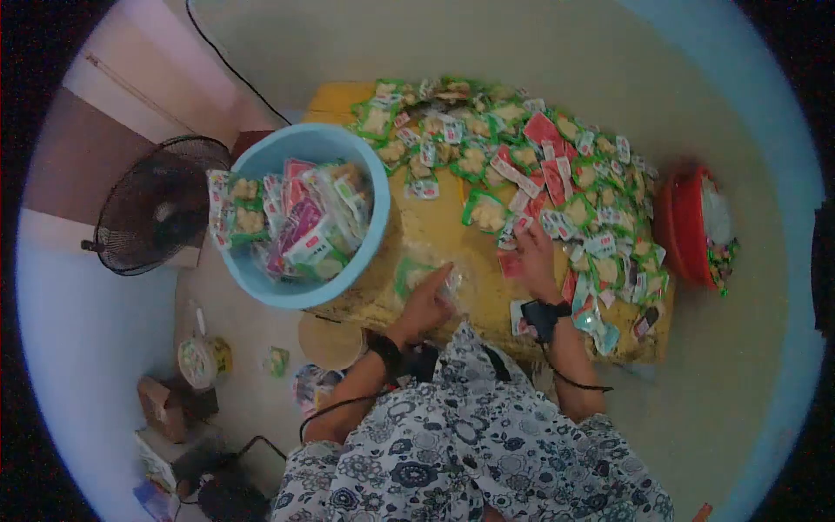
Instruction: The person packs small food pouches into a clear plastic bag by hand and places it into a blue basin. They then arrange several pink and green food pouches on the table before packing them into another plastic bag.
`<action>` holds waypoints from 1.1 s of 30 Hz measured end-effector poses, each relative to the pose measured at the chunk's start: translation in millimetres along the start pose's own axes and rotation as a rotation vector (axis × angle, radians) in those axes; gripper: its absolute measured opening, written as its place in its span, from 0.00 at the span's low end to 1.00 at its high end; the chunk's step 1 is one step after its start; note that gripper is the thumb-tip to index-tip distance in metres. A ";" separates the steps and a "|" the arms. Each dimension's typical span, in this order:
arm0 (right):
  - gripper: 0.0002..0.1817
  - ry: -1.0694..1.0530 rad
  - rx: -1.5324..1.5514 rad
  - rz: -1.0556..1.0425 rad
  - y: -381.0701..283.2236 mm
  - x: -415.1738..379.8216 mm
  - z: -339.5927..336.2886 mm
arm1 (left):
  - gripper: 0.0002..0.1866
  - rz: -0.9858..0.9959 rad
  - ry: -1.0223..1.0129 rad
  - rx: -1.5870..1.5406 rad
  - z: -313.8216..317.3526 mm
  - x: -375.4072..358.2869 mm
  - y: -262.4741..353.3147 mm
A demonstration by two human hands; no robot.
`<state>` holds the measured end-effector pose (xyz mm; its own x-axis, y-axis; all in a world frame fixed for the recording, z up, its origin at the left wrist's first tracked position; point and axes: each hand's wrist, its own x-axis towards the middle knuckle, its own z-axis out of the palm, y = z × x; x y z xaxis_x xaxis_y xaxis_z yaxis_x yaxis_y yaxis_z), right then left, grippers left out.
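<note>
My left hand (424, 306) is at the near edge of the yellow table, closed on the edge of a clear plastic bag (464, 283). A green-edged packet (407, 277) lies by its fingers, apparently inside the bag. To the right, my right hand (537, 259) is raised over the table with thumb and fingers pinched on a small white-and-red packet (521, 224). Just beyond it lies a green-edged packet of pale pieces (485, 213). Under the right fingers is a red packet (511, 263).
Many green, red and white packets (600, 209) spread over the yellow table (426, 217). A blue basin (300, 130) of filled bags stands left, beside a black fan (161, 209). At right is a red basin (683, 226). A tub (200, 361) and a packet (277, 361) are on the floor.
</note>
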<state>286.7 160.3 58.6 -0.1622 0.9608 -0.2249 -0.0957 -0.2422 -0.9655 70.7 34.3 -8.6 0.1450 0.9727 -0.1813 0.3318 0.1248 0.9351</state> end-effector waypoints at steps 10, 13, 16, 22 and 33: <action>0.16 0.021 0.003 0.340 0.5 -106.1 -29.6 | 0.44 0.058 -0.004 0.059 -6.8 -9.7 39.8; 0.17 -0.015 0.072 0.267 22.2 -112.4 -30.1 | 0.47 0.191 0.075 0.136 -1.5 -6.2 44.8; 0.16 0.008 0.063 0.264 25.8 -103.2 -15.5 | 0.47 0.116 -0.030 0.232 -4.4 -8.5 63.0; 0.13 -0.186 -0.124 0.324 43.4 -70.1 -2.2 | 0.48 0.398 0.003 0.482 2.8 -8.2 65.8; 0.11 -0.349 -0.204 -0.027 117.0 -20.7 21.2 | 0.46 0.506 0.015 0.331 17.1 -9.7 57.3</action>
<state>258.0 109.3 -47.0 -0.4894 0.8543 -0.1750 0.0864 -0.1522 -0.9846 104.3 28.6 41.6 0.3477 0.8985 0.2680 0.4977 -0.4190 0.7594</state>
